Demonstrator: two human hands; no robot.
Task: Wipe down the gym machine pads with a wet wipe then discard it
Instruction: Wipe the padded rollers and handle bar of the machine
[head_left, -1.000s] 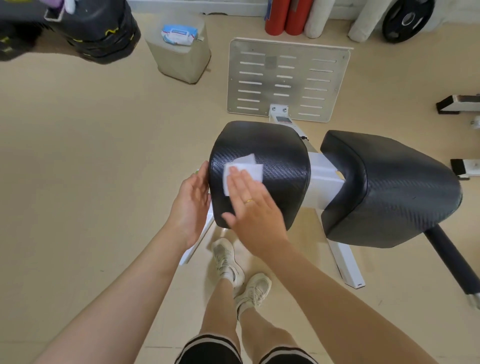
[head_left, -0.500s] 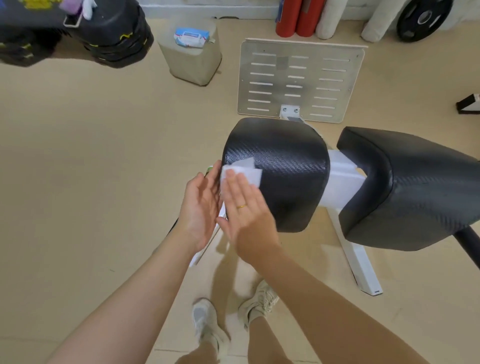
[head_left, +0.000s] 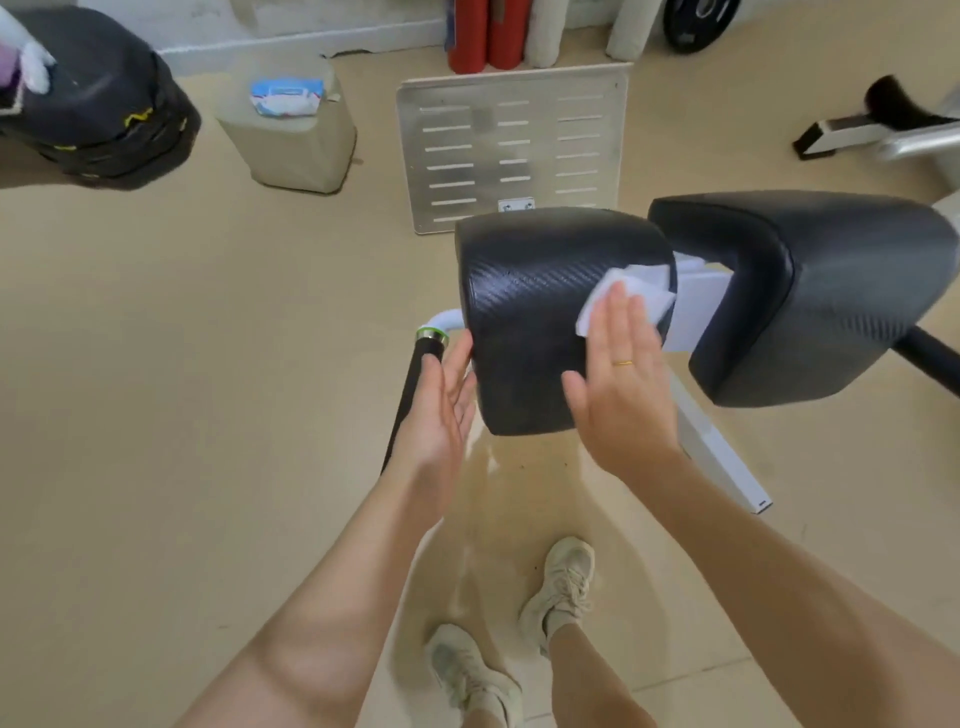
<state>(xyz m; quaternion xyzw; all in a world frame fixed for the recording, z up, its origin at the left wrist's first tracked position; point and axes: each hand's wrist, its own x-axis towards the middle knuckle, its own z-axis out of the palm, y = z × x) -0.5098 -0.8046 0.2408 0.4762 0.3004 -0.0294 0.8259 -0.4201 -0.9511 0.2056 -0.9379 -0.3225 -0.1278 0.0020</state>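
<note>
Now the right hand (head_left: 621, 374) presses the wet wipe (head_left: 631, 296) flat-fingered on the pad (head_left: 530, 306); left hand (head_left: 441, 410) seemingly relaxed alongside.

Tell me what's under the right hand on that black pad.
A white wet wipe lies under the right hand, pressed flat against the near black pad. Its upper part sticks out past the fingertips; the rest, and the pad surface beneath, are covered by the hand.

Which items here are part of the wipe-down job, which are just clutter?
In the job:
right hand, pressing the wet wipe
near pad
far pad
left hand, at the near pad's side
wipe pack

Lying about:
metal footplate
red rollers
weight plate
handle bar
</note>
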